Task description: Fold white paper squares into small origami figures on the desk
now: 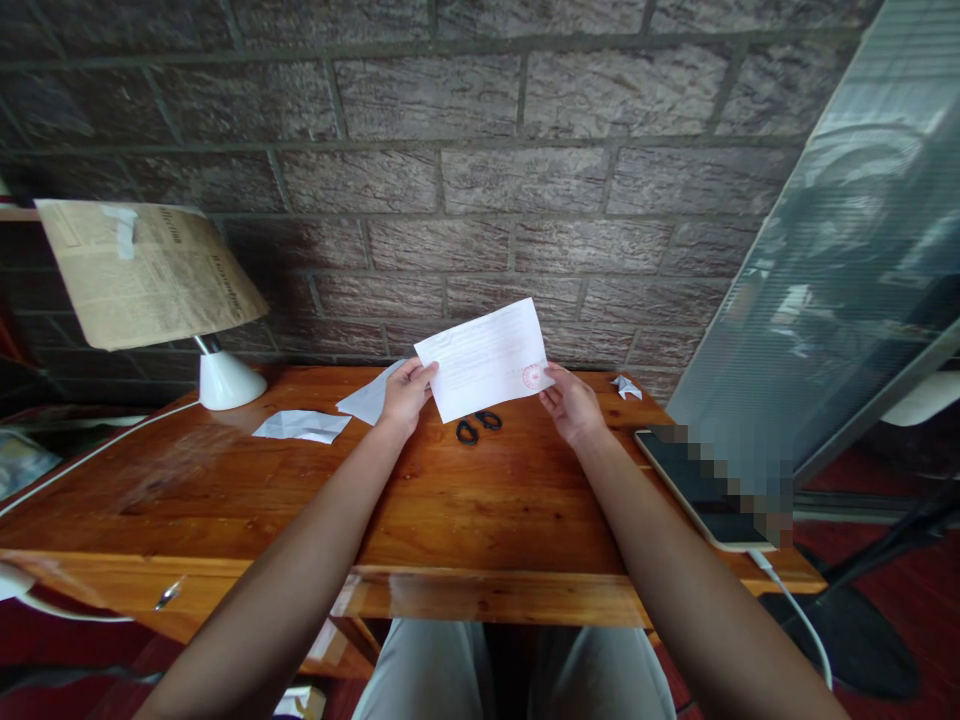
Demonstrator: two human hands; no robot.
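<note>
A white sheet of paper with faint printed lines and a round red stamp is held up over the desk, tilted so its right side is higher. My left hand pinches its left edge, thumb on the front. At the lower right edge, near the stamp, my right hand grips it the same way. Below the sheet lie scissors with black handles; their blades are hidden behind the paper. Another white sheet lies on the desk partly behind my left hand, and a smaller paper piece is left of it.
The wooden desk stands against a brick wall. A lamp with a newspaper shade is at the back left. A crumpled paper bit lies at the back right. On the right edge rests a tablet with a white cable.
</note>
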